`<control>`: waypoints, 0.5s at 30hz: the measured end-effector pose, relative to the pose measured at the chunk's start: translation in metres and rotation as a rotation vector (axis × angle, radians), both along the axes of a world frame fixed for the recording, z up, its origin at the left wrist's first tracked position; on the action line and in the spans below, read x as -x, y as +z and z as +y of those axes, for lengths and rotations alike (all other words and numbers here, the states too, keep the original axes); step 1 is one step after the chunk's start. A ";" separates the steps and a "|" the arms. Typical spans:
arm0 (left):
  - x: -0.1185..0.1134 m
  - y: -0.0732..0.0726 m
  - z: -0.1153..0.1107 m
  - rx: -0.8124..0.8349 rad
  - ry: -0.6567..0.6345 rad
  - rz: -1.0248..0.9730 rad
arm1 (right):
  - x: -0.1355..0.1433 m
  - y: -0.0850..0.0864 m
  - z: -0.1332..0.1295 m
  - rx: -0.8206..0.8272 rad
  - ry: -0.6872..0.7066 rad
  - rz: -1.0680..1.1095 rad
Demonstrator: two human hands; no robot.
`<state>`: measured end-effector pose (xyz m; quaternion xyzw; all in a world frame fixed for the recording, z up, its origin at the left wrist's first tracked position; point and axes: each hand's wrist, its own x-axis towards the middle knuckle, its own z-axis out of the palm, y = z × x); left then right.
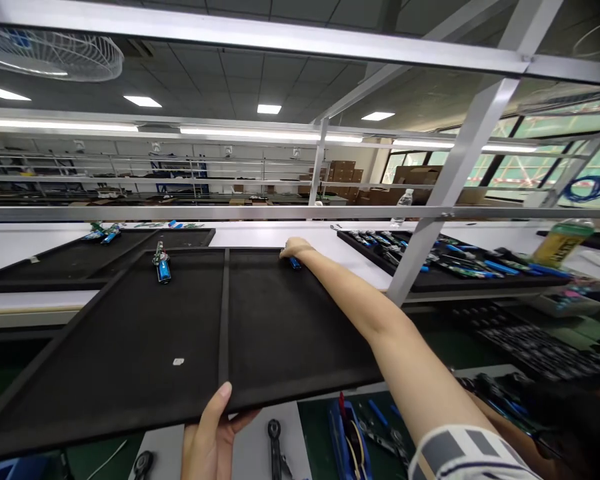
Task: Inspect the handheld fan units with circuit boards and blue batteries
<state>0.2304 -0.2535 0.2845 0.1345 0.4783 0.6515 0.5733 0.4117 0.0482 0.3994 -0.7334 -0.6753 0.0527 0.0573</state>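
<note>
My left hand (211,433) grips the near edge of a black divided tray (130,333), thumb on top beside the divider and fingers underneath. Stretched out to the far rim, my right hand (296,248) is closed over a blue cylindrical part (295,263), whose lower end shows below the fingers. Its fingertips are partly hidden, and whether they also touch the rim I cannot tell. In the tray's left compartment lie a blue cylinder part with a small board (163,264) and a small white scrap (179,361).
Another black tray (80,260) lies behind on the white bench (260,233). On the right, a tray full of blue-and-black parts (460,257) sits behind a metal post (445,180). A blue tape dispenser (347,440) and a black-handled tool (275,443) lie below. Another person's dark head (575,427) is at lower right.
</note>
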 end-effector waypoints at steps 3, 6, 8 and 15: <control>0.001 0.006 0.004 0.017 0.001 -0.064 | -0.007 0.019 -0.028 -0.097 0.028 -0.036; -0.001 0.006 0.016 -0.067 -0.045 -0.112 | -0.019 0.029 -0.083 -0.191 0.192 -0.043; -0.008 0.006 0.029 -0.138 -0.086 -0.129 | -0.027 0.024 -0.130 -0.155 0.428 -0.026; -0.057 0.008 0.102 -0.334 -0.252 -0.148 | -0.047 -0.048 -0.256 -0.425 0.713 -0.142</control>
